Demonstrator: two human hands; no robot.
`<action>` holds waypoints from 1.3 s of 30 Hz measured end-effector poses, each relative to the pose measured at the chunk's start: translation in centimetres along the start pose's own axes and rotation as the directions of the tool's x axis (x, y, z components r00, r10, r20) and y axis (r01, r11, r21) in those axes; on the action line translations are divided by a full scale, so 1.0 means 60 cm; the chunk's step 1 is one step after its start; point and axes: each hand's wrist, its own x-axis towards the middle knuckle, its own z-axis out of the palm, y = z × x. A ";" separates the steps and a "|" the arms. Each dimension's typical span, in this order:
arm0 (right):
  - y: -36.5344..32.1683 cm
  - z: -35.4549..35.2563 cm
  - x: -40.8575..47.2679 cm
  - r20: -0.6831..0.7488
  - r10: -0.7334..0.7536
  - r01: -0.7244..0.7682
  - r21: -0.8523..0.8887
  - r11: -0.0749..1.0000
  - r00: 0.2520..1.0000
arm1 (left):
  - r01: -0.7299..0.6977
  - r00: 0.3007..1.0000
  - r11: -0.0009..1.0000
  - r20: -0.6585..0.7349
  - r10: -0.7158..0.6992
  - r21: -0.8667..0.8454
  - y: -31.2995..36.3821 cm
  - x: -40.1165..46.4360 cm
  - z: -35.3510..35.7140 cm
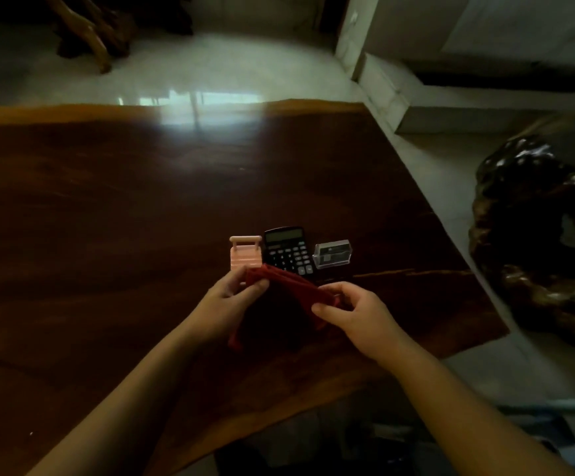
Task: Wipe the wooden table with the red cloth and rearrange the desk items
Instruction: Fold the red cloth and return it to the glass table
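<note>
Left hand (233, 297) pinched on one end of the cloth (288, 286), thumb against curled fingers. Right hand (351, 312) pinched on the other end, thumb and forefinger closed, remaining fingers loosely bent. Cloth stretched between both, held above the table (107, 207), just in front of the calculator (288, 250), lower edge hanging down. Pink stand (245, 252) just left of the calculator, partly behind the cloth. Clear holder (332, 254) just right of the calculator.
</note>
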 end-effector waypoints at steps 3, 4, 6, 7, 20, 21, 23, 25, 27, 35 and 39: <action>-0.009 -0.026 -0.044 -0.053 0.006 0.002 0.149 0.989 0.999 | -0.025 0.999 0.995 0.031 0.028 -0.100 0.032 -0.013 0.052; -0.007 -0.036 -0.059 -0.074 0.002 0.011 0.172 0.985 0.997 | -0.024 0.999 0.993 0.033 0.028 -0.112 0.040 -0.017 0.070; 0.001 -0.057 -0.093 -0.121 -0.029 0.054 0.209 0.977 0.992 | -0.023 0.999 0.992 0.027 0.027 -0.127 0.051 -0.025 0.109; 0.007 -0.070 -0.113 -0.143 -0.050 0.083 0.233 0.969 0.988 | -0.020 0.999 0.990 0.029 0.025 -0.136 0.055 -0.029 0.130; 0.206 -0.256 -0.443 -0.608 0.132 0.277 0.530 0.801 0.783 | 0.133 0.919 0.987 0.362 -0.155 0.086 -0.029 -0.047 0.525; 0.227 -0.261 -0.470 -0.632 0.181 0.288 0.565 0.773 0.754 | 0.163 0.899 0.980 0.392 -0.197 0.117 -0.043 -0.050 0.560; 0.270 -0.264 -0.519 -0.663 0.274 0.303 0.618 0.725 0.697 | 0.221 0.850 0.956 0.441 -0.287 0.196 -0.070 -0.057 0.624; 0.308 -0.259 -0.556 -0.667 0.390 0.323 0.687 0.650 0.634 | 0.252 0.819 0.926 0.449 -0.359 0.280 -0.101 -0.064 0.678; 0.349 -0.255 -0.587 -0.659 0.518 0.336 0.738 0.585 0.545 | 0.269 0.796 0.889 0.434 -0.422 0.370 -0.139 -0.066 0.729; 0.480 -0.274 -0.626 -0.544 0.771 0.179 0.838 0.515 0.331 | 0.110 0.738 0.682 0.401 -0.544 0.724 -0.259 -0.030 0.857; 0.510 -0.295 -0.613 -0.556 0.788 0.045 0.823 0.566 0.262 | -0.027 0.769 0.581 0.388 -0.508 0.813 -0.299 0.002 0.890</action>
